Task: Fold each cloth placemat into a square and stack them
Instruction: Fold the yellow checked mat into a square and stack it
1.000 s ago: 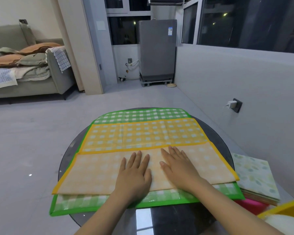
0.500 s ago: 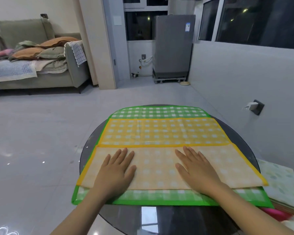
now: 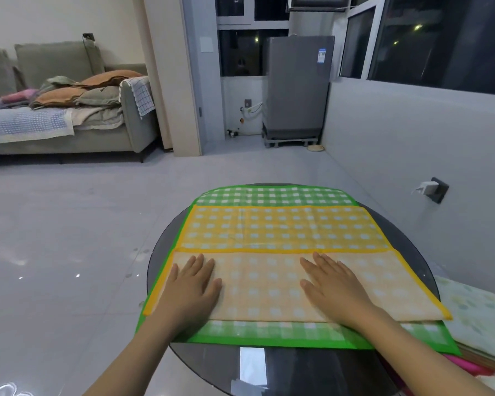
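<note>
Two placemats lie on one round dark glass table. The yellow checked placemat sits on top of the green checked placemat, whose border shows beyond it along the far edge, the near edge and the left side. The yellow placemat's near portion is folded over toward the far side, showing a paler underside; the fold's free edge runs across the mat at roughly its middle.

Two hands are in view, both on the paler folded flap. The left hand lies flat, palm down, fingers extended and close together, near the flap's left end. The right hand lies flat likewise, palm down, fingers slightly spread, right of centre. Neither hand grasps anything; both press open against the cloth, well apart from each other.

At the table's right edge, a stack of folded cloths is partly in view: a pale spotted one on top, further layers beneath, count not determinable. One pink item shows below it, identity unclear.
</note>
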Motion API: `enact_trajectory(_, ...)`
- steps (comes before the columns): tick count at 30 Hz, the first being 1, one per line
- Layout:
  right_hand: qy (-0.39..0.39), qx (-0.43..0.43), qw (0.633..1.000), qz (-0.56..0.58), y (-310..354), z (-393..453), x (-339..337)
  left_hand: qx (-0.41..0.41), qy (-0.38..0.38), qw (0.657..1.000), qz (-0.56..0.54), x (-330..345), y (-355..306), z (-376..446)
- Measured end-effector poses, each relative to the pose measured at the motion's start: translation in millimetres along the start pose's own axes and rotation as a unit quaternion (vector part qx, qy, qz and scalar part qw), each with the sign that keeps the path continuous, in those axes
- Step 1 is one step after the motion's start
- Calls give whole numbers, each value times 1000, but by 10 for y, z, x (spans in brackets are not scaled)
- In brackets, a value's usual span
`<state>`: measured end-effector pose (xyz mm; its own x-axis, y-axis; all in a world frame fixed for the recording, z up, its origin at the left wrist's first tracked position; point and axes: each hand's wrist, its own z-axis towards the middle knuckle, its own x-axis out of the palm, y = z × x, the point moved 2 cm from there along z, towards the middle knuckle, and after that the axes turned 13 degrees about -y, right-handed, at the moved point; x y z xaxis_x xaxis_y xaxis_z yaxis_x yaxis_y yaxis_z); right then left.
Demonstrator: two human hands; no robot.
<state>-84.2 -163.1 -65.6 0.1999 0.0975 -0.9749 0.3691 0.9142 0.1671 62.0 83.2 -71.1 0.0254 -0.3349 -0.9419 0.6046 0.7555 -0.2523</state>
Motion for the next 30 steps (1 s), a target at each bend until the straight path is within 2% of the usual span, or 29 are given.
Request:
enact_trajectory(9,-51,10,998,36,-101,445,-241,46,-24,996,-74,-94,-666,671)
enact_trajectory(14,-71,10,997,29,-254,1005,-244,57,-51,995,-56,11,-941,1349)
enact_trajectory(22,-100,29,994,22,-585,1882,-92,22,-74,995,-57,482,-825,2296)
enact_trajectory(27,-110,41,993,18,-734,2176,35,30,-115,991,-64,690,-686,2478)
enact_trajectory(30,-123,62,989,54,-775,2253,82,38,-146,985,-78,733,-659,2511)
